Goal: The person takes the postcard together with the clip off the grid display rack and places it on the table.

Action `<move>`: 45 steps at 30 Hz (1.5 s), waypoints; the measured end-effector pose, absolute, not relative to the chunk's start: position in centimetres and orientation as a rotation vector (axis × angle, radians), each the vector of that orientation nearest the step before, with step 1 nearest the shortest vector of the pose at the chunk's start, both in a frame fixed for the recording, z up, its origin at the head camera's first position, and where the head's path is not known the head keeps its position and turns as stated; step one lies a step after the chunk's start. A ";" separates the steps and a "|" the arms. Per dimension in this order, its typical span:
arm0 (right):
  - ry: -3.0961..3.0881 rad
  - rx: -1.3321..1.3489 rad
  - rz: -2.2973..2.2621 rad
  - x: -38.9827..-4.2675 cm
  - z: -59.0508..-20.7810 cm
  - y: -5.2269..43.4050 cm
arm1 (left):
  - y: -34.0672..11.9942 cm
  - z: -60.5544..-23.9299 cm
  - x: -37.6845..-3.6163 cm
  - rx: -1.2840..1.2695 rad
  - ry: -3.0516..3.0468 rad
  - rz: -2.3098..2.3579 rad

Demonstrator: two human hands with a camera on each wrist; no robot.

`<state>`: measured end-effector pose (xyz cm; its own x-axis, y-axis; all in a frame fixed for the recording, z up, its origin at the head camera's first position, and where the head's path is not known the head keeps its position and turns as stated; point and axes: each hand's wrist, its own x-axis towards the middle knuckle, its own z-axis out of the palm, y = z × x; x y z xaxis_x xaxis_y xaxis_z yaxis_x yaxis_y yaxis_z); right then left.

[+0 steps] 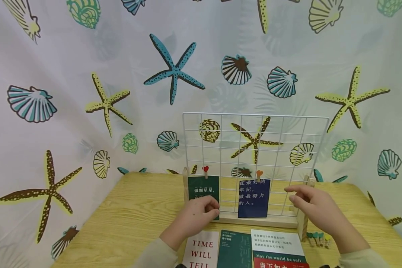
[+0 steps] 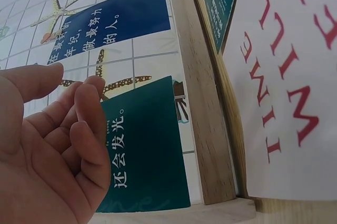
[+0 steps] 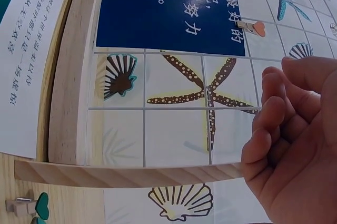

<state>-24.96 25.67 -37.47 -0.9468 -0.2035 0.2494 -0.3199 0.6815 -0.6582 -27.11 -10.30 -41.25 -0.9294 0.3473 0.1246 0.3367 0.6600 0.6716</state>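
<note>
Work stood at the hanging stage: 2 cards were clipped to the white wire grid (image 1: 254,123), a green card (image 1: 203,190) under a red heart clip (image 1: 206,169) and a blue card (image 1: 254,198) under an orange heart clip (image 1: 259,173). The left hand (image 1: 197,217) lay against the green card's lower edge, fingers loosely apart, apparently gripping nothing. The right hand (image 1: 313,204) hovered beside the grid's right side, fingers relaxed and empty. More glossy printed cards (image 1: 244,248) lay flat on the pale wooden table (image 1: 130,216) before the grid's wooden base (image 1: 254,220); spare clips (image 1: 316,238) sat at right. Judged next move: pick 1 card and 1 clip, needing a fine pinch.
</note>
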 end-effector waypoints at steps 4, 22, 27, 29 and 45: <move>-2.741 0.414 1.101 -25.2 -37.3 25.2 | -10.0 -41.4 -27.3 0.582 2.864 1.134; -2.713 0.486 1.047 -26.0 -36.7 23.6 | -8.5 -41.4 -27.6 0.613 2.807 1.197; -2.706 0.487 1.053 -26.2 -36.7 23.0 | -8.2 -41.3 -27.7 0.614 2.799 1.194; -2.705 0.487 1.058 -26.3 -36.6 22.8 | -7.9 -41.3 -27.8 0.609 2.794 1.196; -2.663 0.514 1.012 -27.4 -36.5 21.3 | -6.1 -41.1 -28.1 0.598 2.822 1.185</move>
